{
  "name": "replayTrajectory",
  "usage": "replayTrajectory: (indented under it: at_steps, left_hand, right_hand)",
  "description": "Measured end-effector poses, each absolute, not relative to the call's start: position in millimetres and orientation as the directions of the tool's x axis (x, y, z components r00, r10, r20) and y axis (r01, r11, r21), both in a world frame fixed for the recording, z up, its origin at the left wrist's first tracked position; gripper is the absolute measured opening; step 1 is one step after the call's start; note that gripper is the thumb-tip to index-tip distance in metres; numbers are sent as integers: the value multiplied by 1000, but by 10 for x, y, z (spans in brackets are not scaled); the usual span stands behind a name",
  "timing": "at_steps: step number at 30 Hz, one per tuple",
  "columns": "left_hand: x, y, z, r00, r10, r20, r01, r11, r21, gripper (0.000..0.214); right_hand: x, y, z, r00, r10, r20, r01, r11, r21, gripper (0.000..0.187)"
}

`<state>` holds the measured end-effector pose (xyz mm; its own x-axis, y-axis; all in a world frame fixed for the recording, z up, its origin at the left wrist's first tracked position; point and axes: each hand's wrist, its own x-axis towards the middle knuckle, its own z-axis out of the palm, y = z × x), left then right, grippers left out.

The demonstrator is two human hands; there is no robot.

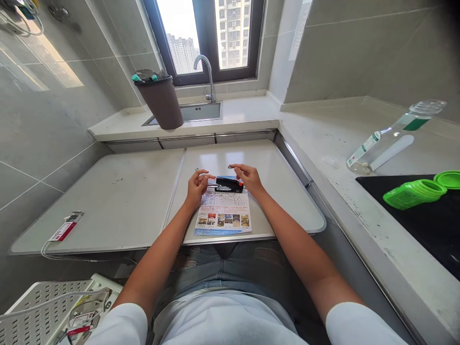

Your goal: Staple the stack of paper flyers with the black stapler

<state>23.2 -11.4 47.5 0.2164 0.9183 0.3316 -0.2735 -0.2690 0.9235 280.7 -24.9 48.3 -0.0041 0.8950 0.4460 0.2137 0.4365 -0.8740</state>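
A black stapler (230,185) with a red-orange part at its right end lies across the top of a printed leaflet (224,211). My left hand (196,189) is just left of the stapler, its fingers bent loosely and pointing at it, apart from one another. Over the stapler's right end is my right hand (248,178), with index finger stretched left and thumb apart below it. A small silvery piece (229,166) is at that index fingertip; whether it is touched I cannot tell. Another tiny dark piece (196,168) lies beyond my left hand.
The pale folding table (136,191) carries a red-and-white power strip (66,226) at left. Behind it stand a brown bin (160,103), a sink (204,111) and a faucet (208,72). Right are a clear bottle (391,139) and an open green container (413,192). A white basket (39,311) sits lower left.
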Motion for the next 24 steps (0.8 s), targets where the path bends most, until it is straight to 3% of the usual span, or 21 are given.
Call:
replayTrajectory:
  at_steps: [4, 8, 12, 18, 24]
  left_hand:
    - [228, -74, 496, 145, 937, 319, -306, -264, 915, 47]
    - [196, -2, 464, 69, 958, 280, -243, -256, 936, 50]
    - [114, 62, 411, -75, 971, 226, 28, -224, 974, 47]
    - [-57, 75, 322, -143, 967, 211, 369, -146, 918, 19]
    - [-127, 301, 296, -87, 983, 163, 619, -75, 782, 14]
  right_hand:
    - [2954, -130, 393, 128, 866, 483, 586, 326, -741, 41]
    - [3125, -70, 322, 208, 927, 312, 777, 37, -628, 48]
    - [3262, -41, 300, 285, 942, 177, 825, -146, -546, 50]
    - [3312, -28, 299, 298, 938, 178, 825, -159, -542, 48]
    - [3328, -15, 264, 302, 940, 159, 818, -171, -549, 57]
